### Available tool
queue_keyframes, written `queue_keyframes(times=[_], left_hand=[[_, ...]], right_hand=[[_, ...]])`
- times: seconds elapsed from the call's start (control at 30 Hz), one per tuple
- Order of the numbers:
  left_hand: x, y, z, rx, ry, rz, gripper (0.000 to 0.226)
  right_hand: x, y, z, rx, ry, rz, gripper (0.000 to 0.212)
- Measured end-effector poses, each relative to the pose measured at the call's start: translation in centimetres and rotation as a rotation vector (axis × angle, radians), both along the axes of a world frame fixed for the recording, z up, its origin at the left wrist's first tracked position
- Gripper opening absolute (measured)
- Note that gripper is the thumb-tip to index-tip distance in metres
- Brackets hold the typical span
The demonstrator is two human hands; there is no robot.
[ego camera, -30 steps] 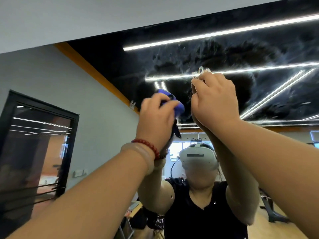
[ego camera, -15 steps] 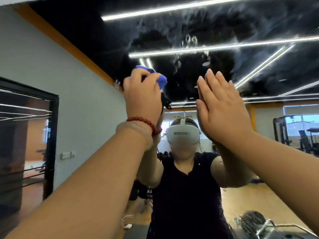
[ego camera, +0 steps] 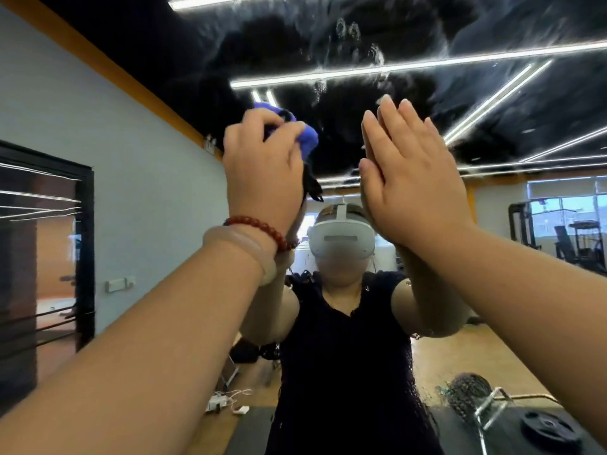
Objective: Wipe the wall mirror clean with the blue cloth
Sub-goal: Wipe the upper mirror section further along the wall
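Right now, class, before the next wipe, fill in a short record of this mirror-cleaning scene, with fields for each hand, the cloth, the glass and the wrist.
left hand: raised, grips the cloth
blue cloth: bunched up, held at the glass
right hand: fingers straight, palm towards the glass, holds nothing
mirror: reflects the person and the ceiling lights
smears: streaks and prints above both hands, not yet wiped
left wrist: red bead bracelet

Wood floor [ego camera: 460, 356] (reflected), white power strip [ego camera: 216, 400], dark mat [ego camera: 246, 435], weight plate [ego camera: 547, 428]
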State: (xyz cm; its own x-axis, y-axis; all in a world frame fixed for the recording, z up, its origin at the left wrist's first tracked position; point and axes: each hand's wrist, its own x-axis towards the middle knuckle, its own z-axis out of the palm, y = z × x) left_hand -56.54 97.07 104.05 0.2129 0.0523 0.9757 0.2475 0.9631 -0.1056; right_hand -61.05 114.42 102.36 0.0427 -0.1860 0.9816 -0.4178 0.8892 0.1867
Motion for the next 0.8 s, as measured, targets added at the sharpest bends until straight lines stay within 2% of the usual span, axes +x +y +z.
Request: queue_keyframes(times=[0.07,0.1,0.17,0.27,0.3,0.37,0.47,0.5,0.53,0.63,0.67,0.73,0.8], left_hand=[[0.6,-1.7,2.0,0.229,0.006,-0.051,0.024],[0.6,-1.7,2.3,0.285,-0.007,-0.076,0.024],[0.6,-0.2,1.2,0.199,-0.042,-0.067,0.026],[0.1,2.7,-2.7,-0.174,-0.107,-0.023,0.036],[-0.1,2.6,-3.2,-0.231,-0.091,-0.006,0.035],[-0.1,1.2,-2.3,-0.137,-0.05,-0.013,0.026],[0.3,-0.6,0.3,0.223,-0.022,-0.078,0.02],[0.3,-0.4,0.5,0.26,-0.022,-0.106,0.021],[0.3,0.4,0.1,0.222,-0.027,-0.115,0.021],[-0.4,3.7,-3.4,-0.102,-0.107,-0.06,0.035],[-0.4,4.1,-4.1,-0.154,-0.132,-0.047,0.039],[-0.4,3.8,-3.8,-0.138,-0.089,-0.038,0.032],[-0.1,2.7,-2.1,-0.001,-0.035,-0.065,0.02]], right_hand=[[-0.1,-0.1,-0.1,-0.005,0.002,0.007,0.056],[-0.1,-0.1,-0.1,-0.01,0.002,0.01,0.056],[0.0,-0.2,-0.1,-0.013,-0.004,0.014,0.056],[0.2,-0.1,-0.2,-0.012,-0.014,0.018,0.057],[0.2,-0.1,-0.2,-0.011,-0.012,0.017,0.057],[0.1,-0.1,-0.2,-0.014,-0.001,0.013,0.057],[0.0,-0.1,-0.2,-0.013,0.009,0.008,0.056],[-0.1,-0.1,-0.2,-0.015,0.011,0.01,0.056],[-0.1,-0.1,-0.2,-0.016,0.014,0.014,0.055],[0.0,0.0,-0.5,-0.011,0.022,0.034,0.056],[0.1,0.0,-0.5,-0.008,0.021,0.038,0.057],[0.1,0.1,-0.6,-0.008,0.03,0.046,0.057],[0.1,0.0,-0.5,-0.014,0.041,0.055,0.056]])
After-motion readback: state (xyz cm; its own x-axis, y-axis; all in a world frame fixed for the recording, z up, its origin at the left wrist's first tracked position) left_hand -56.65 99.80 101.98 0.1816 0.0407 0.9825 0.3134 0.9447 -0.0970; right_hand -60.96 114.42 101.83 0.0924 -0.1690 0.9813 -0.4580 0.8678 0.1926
